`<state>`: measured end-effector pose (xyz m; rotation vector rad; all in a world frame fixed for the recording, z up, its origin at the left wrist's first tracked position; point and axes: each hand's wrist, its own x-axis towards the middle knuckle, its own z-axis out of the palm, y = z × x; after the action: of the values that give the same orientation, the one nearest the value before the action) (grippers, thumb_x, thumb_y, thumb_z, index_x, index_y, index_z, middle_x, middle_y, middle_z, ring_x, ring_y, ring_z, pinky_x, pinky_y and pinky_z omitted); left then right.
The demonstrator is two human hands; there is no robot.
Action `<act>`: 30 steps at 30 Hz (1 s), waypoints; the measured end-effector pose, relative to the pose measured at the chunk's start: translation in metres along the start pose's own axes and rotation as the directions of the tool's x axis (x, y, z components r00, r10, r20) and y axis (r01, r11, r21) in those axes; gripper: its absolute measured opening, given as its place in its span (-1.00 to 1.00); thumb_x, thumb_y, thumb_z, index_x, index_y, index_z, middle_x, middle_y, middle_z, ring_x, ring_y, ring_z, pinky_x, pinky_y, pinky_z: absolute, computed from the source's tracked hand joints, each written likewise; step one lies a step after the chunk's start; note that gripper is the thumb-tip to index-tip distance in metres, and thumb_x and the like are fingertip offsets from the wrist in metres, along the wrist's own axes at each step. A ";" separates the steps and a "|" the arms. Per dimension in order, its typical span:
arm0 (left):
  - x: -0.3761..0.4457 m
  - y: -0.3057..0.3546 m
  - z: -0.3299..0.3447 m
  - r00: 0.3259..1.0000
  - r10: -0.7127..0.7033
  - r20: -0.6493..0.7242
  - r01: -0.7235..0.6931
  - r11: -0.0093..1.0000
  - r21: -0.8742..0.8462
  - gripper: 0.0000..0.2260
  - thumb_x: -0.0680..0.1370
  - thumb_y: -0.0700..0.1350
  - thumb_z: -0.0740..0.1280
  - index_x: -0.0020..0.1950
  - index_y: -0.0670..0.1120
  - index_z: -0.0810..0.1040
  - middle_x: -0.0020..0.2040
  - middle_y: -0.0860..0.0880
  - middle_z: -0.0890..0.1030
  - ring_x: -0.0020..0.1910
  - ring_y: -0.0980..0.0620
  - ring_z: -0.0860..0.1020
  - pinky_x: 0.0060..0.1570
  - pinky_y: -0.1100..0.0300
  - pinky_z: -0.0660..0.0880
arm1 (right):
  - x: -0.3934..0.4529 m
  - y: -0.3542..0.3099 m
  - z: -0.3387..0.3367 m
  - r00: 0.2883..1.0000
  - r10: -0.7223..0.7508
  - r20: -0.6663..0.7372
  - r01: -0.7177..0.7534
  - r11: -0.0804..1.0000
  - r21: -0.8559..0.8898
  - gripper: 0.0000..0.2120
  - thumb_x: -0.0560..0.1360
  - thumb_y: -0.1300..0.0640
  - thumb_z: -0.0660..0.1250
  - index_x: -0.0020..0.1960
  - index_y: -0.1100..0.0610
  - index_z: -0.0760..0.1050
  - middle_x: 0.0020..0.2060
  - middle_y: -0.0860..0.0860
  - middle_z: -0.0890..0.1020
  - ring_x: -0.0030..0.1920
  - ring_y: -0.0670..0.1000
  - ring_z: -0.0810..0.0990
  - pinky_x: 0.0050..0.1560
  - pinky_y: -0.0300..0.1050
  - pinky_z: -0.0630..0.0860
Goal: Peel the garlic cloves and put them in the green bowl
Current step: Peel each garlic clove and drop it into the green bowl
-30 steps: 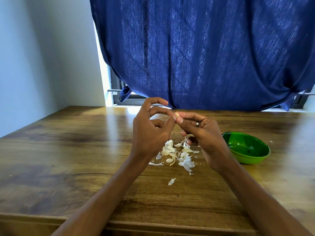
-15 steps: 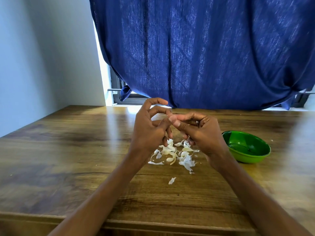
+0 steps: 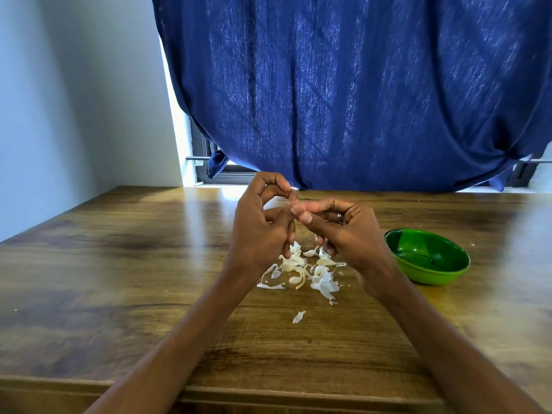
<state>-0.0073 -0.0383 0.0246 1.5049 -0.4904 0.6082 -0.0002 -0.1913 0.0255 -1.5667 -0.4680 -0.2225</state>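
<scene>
My left hand and my right hand meet fingertip to fingertip above the wooden table. Both pinch a small garlic clove that the thumbs and forefingers almost wholly hide. My right hand wears a ring. Directly below the hands lies a pile of garlic cloves and white skins. One loose skin flake lies nearer to me. The green bowl stands on the table to the right of my right hand, apart from it.
The wooden table stretches left and right, with its front edge close to me. A dark blue curtain hangs behind the table's far edge. A pale wall borders the left side.
A second ago a pale clove tip showed between my fingertips; now the fingers cover it. My left thumb and fingers have curled in closer to my right thumb.
</scene>
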 end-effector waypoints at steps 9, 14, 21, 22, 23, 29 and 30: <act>-0.001 0.002 0.000 0.999 -0.018 -0.033 0.018 1.000 0.018 -0.75 0.57 -0.39 0.38 0.13 -0.13 0.43 -0.05 -0.11 0.61 -0.54 -0.04 0.46 -0.65 0.17 0.43 | -0.001 -0.003 0.003 1.000 -0.025 -0.010 0.025 0.999 -0.026 -0.84 0.45 0.17 0.51 0.01 0.17 0.66 -0.09 -0.02 0.73 -0.36 -0.06 0.63 -0.50 -0.20 0.46; -0.001 0.004 0.000 0.995 -0.096 -0.015 0.095 0.995 -0.039 -0.74 0.58 -0.38 0.36 0.23 -0.21 0.43 -0.05 -0.14 0.62 -0.49 0.00 0.51 -0.61 0.18 0.45 | -0.001 -0.004 0.003 1.000 0.016 0.008 -0.016 1.000 0.021 -0.81 0.45 0.19 0.50 0.03 0.21 0.62 -0.17 0.10 0.73 -0.36 -0.05 0.65 -0.49 -0.19 0.50; 0.000 0.006 -0.003 0.979 -0.201 0.028 0.203 0.970 -0.132 -0.74 0.58 -0.32 0.38 0.25 -0.23 0.46 -0.11 -0.06 0.62 -0.47 0.04 0.49 -0.56 0.19 0.46 | -0.001 -0.003 0.002 0.999 0.049 0.006 -0.050 0.995 0.086 -0.88 0.47 0.17 0.46 -0.01 0.15 0.62 -0.32 -0.08 0.68 -0.41 -0.14 0.53 -0.49 -0.27 0.41; 0.000 0.006 -0.003 0.978 -0.205 0.035 0.208 0.968 -0.138 -0.74 0.59 -0.31 0.38 0.25 -0.23 0.46 -0.11 -0.06 0.61 -0.47 0.04 0.49 -0.56 0.19 0.46 | 0.000 -0.003 0.002 0.999 0.048 0.005 -0.048 0.995 0.084 -0.88 0.46 0.16 0.46 -0.01 0.14 0.62 -0.31 -0.08 0.68 -0.41 -0.14 0.53 -0.50 -0.27 0.40; 0.000 0.007 -0.003 0.977 -0.208 0.041 0.212 0.967 -0.145 -0.74 0.59 -0.31 0.38 0.25 -0.23 0.46 -0.11 -0.06 0.61 -0.47 0.04 0.49 -0.56 0.20 0.46 | 0.000 -0.002 0.002 0.999 0.044 0.002 -0.044 0.996 0.080 -0.87 0.46 0.15 0.47 -0.01 0.13 0.63 -0.30 -0.07 0.68 -0.41 -0.14 0.52 -0.50 -0.27 0.40; 0.000 0.006 -0.002 0.977 -0.212 0.034 0.214 0.966 -0.142 -0.77 0.55 -0.28 0.42 0.17 -0.20 0.48 -0.15 -0.03 0.62 -0.50 0.06 0.48 -0.55 0.18 0.47 | -0.003 -0.002 0.006 0.999 -0.030 -0.009 0.031 0.999 0.014 -0.73 0.37 0.00 0.49 0.02 0.10 0.67 -0.20 -0.04 0.72 -0.43 -0.14 0.52 -0.50 -0.26 0.40; 0.000 0.006 -0.002 0.976 -0.217 0.027 0.219 0.965 -0.145 -0.79 0.55 -0.29 0.42 0.14 -0.18 0.49 -0.16 -0.02 0.62 -0.50 0.06 0.47 -0.55 0.18 0.46 | -0.003 -0.002 0.007 0.999 -0.047 -0.012 0.047 0.999 -0.006 -0.75 0.39 0.02 0.49 0.01 0.11 0.67 -0.23 -0.07 0.71 -0.44 -0.14 0.52 -0.50 -0.27 0.40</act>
<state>-0.0113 -0.0368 0.0285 1.3989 -0.3632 0.3828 -0.0045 -0.1851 0.0259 -1.5606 -0.4950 -0.2696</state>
